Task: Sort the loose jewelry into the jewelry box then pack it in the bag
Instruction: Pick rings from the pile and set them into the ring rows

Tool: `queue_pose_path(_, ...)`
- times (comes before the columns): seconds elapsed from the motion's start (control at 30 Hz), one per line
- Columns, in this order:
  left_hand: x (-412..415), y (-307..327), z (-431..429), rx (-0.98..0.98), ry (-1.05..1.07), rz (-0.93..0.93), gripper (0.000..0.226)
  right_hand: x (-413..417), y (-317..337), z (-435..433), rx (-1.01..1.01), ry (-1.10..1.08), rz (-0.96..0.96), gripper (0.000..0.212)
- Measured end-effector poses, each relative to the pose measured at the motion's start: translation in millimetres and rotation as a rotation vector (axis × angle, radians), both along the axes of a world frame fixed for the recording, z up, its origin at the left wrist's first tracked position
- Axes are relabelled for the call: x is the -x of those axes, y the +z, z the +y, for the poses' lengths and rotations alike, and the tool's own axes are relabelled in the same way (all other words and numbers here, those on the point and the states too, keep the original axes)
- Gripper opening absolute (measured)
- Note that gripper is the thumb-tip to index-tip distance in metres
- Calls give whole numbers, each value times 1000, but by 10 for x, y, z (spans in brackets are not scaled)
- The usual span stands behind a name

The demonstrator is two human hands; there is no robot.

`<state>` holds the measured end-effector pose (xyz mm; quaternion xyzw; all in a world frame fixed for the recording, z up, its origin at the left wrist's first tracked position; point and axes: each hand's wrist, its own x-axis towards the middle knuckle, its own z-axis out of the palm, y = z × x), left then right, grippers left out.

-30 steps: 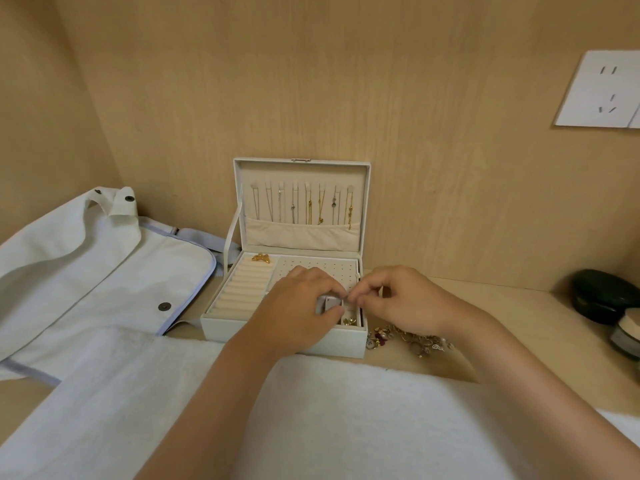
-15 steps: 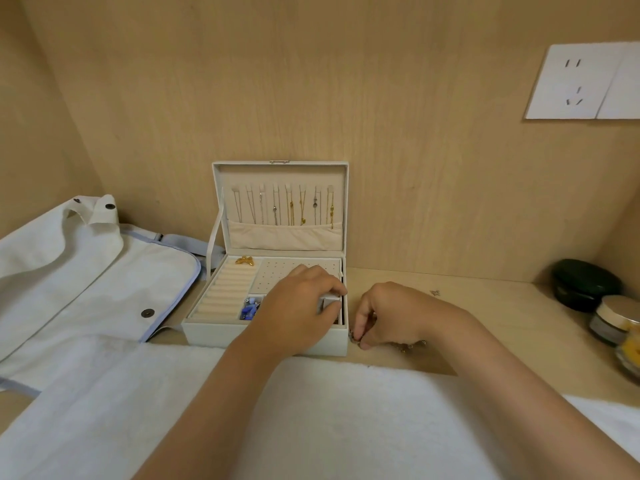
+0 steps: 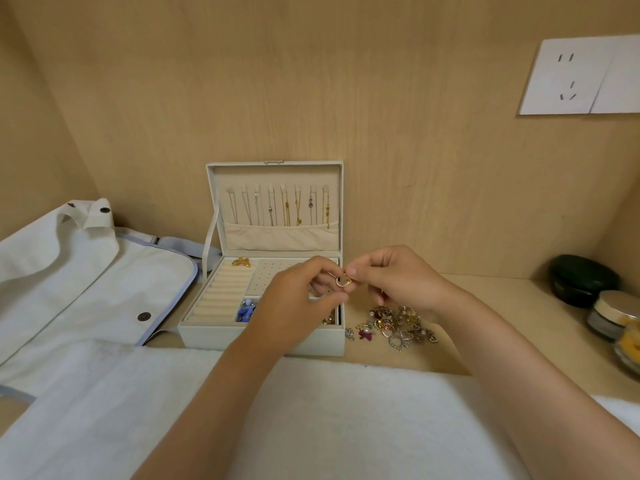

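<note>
Gold ring (image 3: pixel 343 280) now off pile (image 3: pixel 394 323) right of jewelry box (image 3: pixel 263 341); I see left hand (image 3: pixel 298 299) and right hand (image 3: pixel 398 278) pinching it above box, slotting next.

Pale grey-white rectangular jewelry box (image 3: pixel 207 337) showing cream lining, dot-grid pad. Small gold metal ring (image 3: pixel 343 280) glinting yellow. Loose jewelry pile (image 3: pixel 394 323) mixing gold, silver, dk red. White fabric bag (image 3: pixel 86 271) carrying lt blue trim, dk snaps. White fluffy towel (image 3: pixel 311 410) reading plain. Dk green round container (image 3: pixel 581 278) looking glossy. Tan wall panel (image 3: pixel 381 98) showing wood grain.
</note>
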<state>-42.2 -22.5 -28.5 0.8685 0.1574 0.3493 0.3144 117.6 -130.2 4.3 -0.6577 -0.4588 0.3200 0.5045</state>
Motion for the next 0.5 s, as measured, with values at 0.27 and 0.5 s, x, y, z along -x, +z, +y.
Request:
queue_pose_path(0.27,96,43,47,47,27,-68,6,156,-47,81,-48,-13,98,14)
queue_pose_path(0.5,43,-22,86,-82,59,117,5,-260,6,-139,379,96,-594,11)
